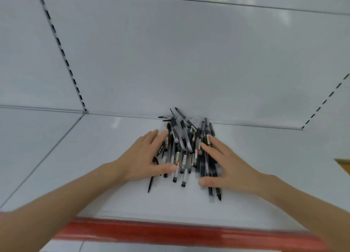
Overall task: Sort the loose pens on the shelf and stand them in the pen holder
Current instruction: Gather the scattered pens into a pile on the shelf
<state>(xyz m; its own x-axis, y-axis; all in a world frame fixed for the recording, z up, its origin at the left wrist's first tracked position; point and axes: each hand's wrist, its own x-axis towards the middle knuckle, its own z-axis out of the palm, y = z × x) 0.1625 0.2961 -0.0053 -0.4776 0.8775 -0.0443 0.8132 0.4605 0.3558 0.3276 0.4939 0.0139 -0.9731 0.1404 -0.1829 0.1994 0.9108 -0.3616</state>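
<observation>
A heap of several black and clear pens [186, 147] lies on the white shelf [113, 176], reaching back to the rear wall. My left hand [144, 157] lies flat on the heap's left side, fingers straight and thumb touching the pens' near ends. My right hand [225, 166] lies flat on the heap's right side, fingers stretched over the pens and thumb by their near ends. Neither hand grips a pen. A few pens stick out toward me past both thumbs. No pen holder is in view.
A red strip [189, 232] runs along the shelf's front edge. White back panels with slotted uprights [62, 52] rise behind. A seam [41, 160] splits the shelf on the left. A brown-framed thing [343, 164] shows at the right edge.
</observation>
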